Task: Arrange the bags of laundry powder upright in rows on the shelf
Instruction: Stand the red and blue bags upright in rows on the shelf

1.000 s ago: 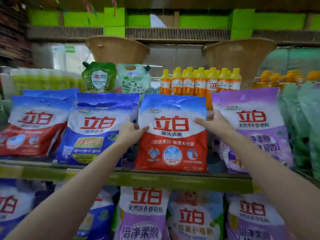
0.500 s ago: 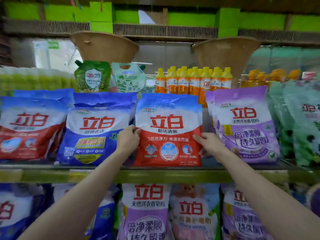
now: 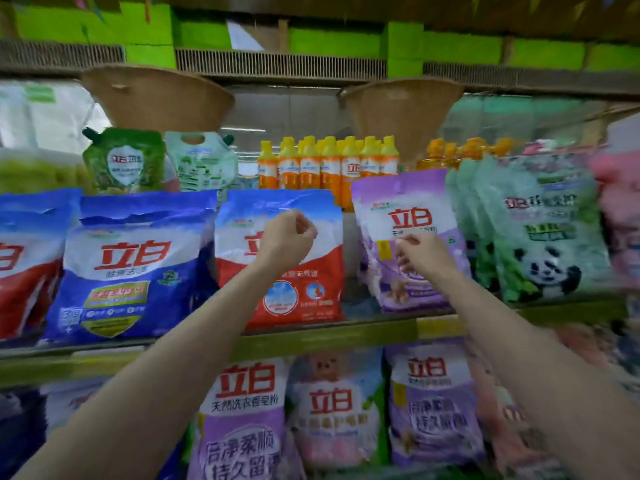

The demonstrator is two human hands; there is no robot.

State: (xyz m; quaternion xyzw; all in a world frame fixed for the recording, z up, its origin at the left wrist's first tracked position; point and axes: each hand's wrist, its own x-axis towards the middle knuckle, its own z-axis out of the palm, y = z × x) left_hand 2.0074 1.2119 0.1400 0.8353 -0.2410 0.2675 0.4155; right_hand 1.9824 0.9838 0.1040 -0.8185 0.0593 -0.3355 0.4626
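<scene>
The red bag of laundry powder stands upright on the shelf, in the middle of the row, with the blue bag touching its left side and the purple bag just beside it on the right across a narrow gap. The left hand is in front of the red bag's upper half with its fingers curled into a loose fist; its grip seems to hold nothing, and whether the knuckles touch the film I cannot tell. The right hand is against the face of the purple bag, fingers bent, and whether its grip pinches the film or only rests there is unclear. These bags look like soft plastic pouches packed with powder: probably fairly heavy, slumping rather than stiff, with slick, crinkly film. The safest hold is likely both sides of the full lower body, or the flat sealed top edge for small tugs. The shelf's front lip lies near the bags' feet, so a push forward could tip one off. Behind stand orange bottles; the green panda bags crowd the right, leaving little free room.
</scene>
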